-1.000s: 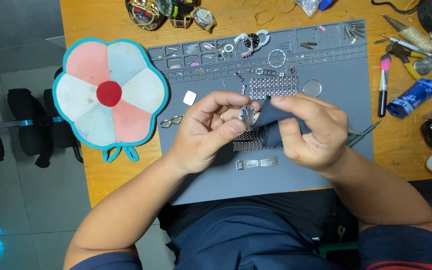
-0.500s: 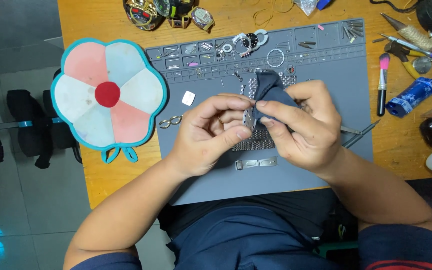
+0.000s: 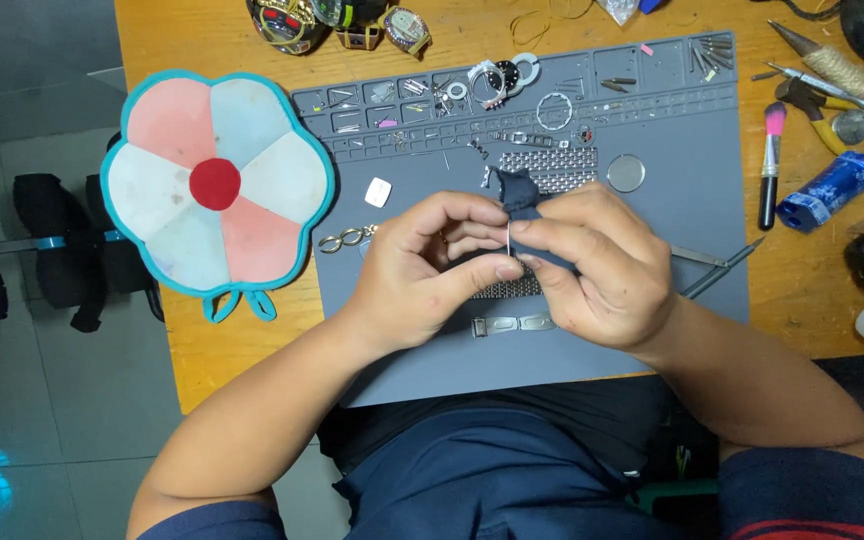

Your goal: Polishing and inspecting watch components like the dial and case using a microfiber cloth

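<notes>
Both hands meet over a grey work mat (image 3: 672, 200). My left hand (image 3: 432, 265) pinches a small thin metal pin between thumb and fingers. My right hand (image 3: 597, 265) grips a dark blue cloth (image 3: 518, 190) that sticks up from its fingers and presses against the same small part. A metal mesh watch strap (image 3: 508, 290) lies under the hands, partly hidden. A steel clasp piece (image 3: 512, 324) rests just below them on the mat.
A flower-shaped pink, white and teal pad (image 3: 217, 185) lies left on the wooden table (image 3: 222, 355). The mat holds a second mesh strap (image 3: 550, 160), a round glass (image 3: 626, 172), a watch case (image 3: 500, 75), tweezers (image 3: 717, 268). A brush (image 3: 771, 165), blue tube (image 3: 832, 188) and pliers lie right.
My right hand has slid left and closer to the left hand, with the dark cloth lifted higher between the fingers. The left fingers have closed tighter on the small part.
</notes>
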